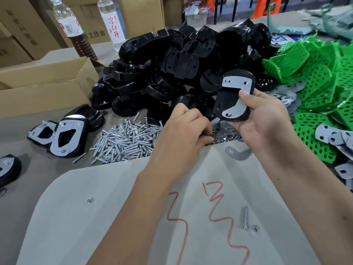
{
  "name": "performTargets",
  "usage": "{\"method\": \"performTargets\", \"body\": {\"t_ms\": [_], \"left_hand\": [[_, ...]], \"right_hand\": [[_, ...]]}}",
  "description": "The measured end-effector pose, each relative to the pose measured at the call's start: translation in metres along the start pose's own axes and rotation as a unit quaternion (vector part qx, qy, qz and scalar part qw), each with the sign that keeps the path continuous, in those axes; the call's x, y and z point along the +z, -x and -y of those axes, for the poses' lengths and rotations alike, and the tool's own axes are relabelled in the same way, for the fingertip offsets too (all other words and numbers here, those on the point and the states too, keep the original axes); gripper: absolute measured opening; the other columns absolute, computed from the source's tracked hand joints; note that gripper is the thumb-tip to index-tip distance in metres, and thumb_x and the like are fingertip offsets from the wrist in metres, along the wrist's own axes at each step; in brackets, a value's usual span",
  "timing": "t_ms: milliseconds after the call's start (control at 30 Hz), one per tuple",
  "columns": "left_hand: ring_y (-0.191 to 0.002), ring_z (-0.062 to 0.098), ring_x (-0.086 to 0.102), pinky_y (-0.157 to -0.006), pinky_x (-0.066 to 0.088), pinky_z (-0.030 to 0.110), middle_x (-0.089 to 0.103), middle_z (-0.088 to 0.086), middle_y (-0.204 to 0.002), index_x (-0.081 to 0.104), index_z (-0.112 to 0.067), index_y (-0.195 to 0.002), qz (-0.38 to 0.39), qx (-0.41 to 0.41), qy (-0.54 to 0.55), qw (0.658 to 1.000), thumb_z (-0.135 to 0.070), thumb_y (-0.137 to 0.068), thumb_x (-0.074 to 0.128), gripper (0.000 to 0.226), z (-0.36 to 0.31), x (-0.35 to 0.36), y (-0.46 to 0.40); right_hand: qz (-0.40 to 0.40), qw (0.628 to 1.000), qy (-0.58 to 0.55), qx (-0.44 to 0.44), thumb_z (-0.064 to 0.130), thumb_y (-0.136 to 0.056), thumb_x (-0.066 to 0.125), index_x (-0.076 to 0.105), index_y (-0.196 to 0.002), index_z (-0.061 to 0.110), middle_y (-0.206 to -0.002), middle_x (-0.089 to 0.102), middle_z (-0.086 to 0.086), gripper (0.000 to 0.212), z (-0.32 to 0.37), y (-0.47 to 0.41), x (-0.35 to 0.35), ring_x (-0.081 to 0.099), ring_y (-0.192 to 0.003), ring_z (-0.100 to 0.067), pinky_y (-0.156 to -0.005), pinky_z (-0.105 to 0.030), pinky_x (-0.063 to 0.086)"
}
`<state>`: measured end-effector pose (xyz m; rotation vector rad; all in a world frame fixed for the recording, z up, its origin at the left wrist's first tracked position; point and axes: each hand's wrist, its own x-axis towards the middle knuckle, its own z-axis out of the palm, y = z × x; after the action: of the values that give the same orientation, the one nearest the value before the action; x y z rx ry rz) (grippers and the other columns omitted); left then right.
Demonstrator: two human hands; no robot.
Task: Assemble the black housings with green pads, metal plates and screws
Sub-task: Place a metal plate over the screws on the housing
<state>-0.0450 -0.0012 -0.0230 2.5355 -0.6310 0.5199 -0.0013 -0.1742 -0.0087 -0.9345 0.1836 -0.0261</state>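
Right hand (265, 115) grips a black housing (234, 96), thumb pressed on its metal plate (236, 87), raised above the tabletop (47, 134). Left hand (183, 129) is curled over small fasteners just past the screw pile (126, 140); whether anything is pinched cannot be told. The unscrewed plate could be shifted off its holes if the thumb is eased. Little open room is left between the heaped housings (172, 62) and green pads (313, 73).
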Motion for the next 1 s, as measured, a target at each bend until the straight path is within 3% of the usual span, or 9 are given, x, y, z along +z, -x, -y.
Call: {"method": "performTargets", "body": {"t_ms": [200,367,467,567,633,700,833,933,1000], "left_hand": [[-0.087,0.023,0.048,-0.076,0.037,0.028,0.059,0.001,-0.088,0.060,-0.007,-0.087,-0.101,-0.040,-0.012,0.994,-0.002,-0.094,0.070,0.012,0.006,-0.005,-0.002],[-0.080,0.016,0.056,-0.073,0.046,0.033,0.060,-0.006,-0.086,0.057,-0.016,-0.092,-0.197,-0.172,0.057,0.964,-0.007,-0.099,0.060,0.011,0.019,-0.015,0.001],[-0.068,0.011,0.063,-0.060,0.052,0.032,0.063,0.000,-0.087,0.056,-0.020,-0.103,-0.222,-0.283,0.248,0.899,-0.005,-0.105,0.050,0.016,0.026,-0.022,0.000],[-0.061,0.007,0.059,-0.055,0.050,0.021,0.061,0.000,-0.077,0.063,-0.019,-0.122,-0.189,-0.362,0.418,0.811,-0.001,-0.108,0.043,0.030,0.026,-0.026,0.001],[-0.064,0.007,0.057,-0.059,0.051,0.019,0.060,-0.005,-0.067,0.072,-0.019,-0.114,-0.160,-0.366,0.462,0.792,-0.002,-0.109,0.041,0.036,0.025,-0.026,0.001],[-0.066,0.009,0.060,-0.063,0.055,0.021,0.060,-0.006,-0.064,0.074,-0.016,-0.103,-0.160,-0.367,0.492,0.773,0.000,-0.108,0.041,0.037,0.021,-0.026,0.000],[-0.074,0.023,0.074,-0.069,0.061,0.025,0.061,0.006,-0.082,0.065,-0.003,-0.089,-0.208,-0.384,0.559,0.705,0.012,-0.102,0.044,0.029,0.016,-0.029,-0.003],[-0.076,0.028,0.076,-0.069,0.061,0.026,0.064,0.008,-0.076,0.062,-0.004,-0.073,-0.218,-0.378,0.582,0.686,0.017,-0.095,0.044,0.035,0.018,-0.034,-0.002],[-0.075,0.030,0.075,-0.068,0.061,0.026,0.066,0.009,-0.075,0.061,-0.007,-0.066,-0.208,-0.374,0.591,0.684,0.019,-0.090,0.044,0.039,0.019,-0.037,-0.001]], "right_hand": [[-0.009,0.999,-0.042,-0.001,0.003,-0.107,0.046,0.062,-0.133,0.000,-0.122,0.074,-0.020,0.030,0.006,-0.003,-0.004,0.074,-0.110,-0.034,-0.084,-0.049,0.063],[-0.010,1.000,-0.020,0.010,0.004,-0.108,0.045,0.062,-0.134,0.000,-0.122,0.075,-0.018,0.031,0.003,-0.004,-0.005,0.075,-0.110,-0.032,-0.083,-0.048,0.063],[0.008,1.000,0.013,0.015,0.001,-0.106,0.047,0.067,-0.122,0.002,-0.113,0.077,-0.019,0.025,-0.002,-0.003,-0.001,0.077,-0.102,-0.032,-0.080,-0.048,0.064],[0.037,0.994,0.104,0.002,0.003,-0.105,0.051,0.070,-0.113,0.008,-0.110,0.078,-0.017,0.021,-0.010,0.002,0.005,0.077,-0.098,-0.035,-0.092,-0.059,0.059],[0.060,0.991,0.123,0.007,0.002,-0.104,0.052,0.069,-0.118,0.005,-0.115,0.077,-0.018,0.022,-0.017,0.006,0.010,0.075,-0.105,-0.036,-0.098,-0.061,0.056],[0.088,0.987,0.131,0.017,0.001,-0.104,0.052,0.069,-0.118,0.003,-0.111,0.078,-0.018,0.022,-0.022,0.011,0.015,0.076,-0.102,-0.033,-0.096,-0.059,0.057],[0.103,0.986,0.128,0.030,0.001,-0.104,0.051,0.069,-0.119,0.003,-0.112,0.077,-0.019,0.023,-0.021,0.015,0.017,0.076,-0.102,-0.032,-0.095,-0.057,0.058],[0.093,0.987,0.128,0.032,0.001,-0.105,0.051,0.066,-0.126,0.000,-0.120,0.075,-0.021,0.026,-0.020,0.016,0.018,0.074,-0.111,-0.036,-0.099,-0.057,0.057],[0.088,0.987,0.130,0.026,0.000,-0.104,0.053,0.065,-0.125,0.000,-0.117,0.075,-0.021,0.025,-0.019,0.017,0.019,0.076,-0.103,-0.034,-0.097,-0.057,0.058]]}}
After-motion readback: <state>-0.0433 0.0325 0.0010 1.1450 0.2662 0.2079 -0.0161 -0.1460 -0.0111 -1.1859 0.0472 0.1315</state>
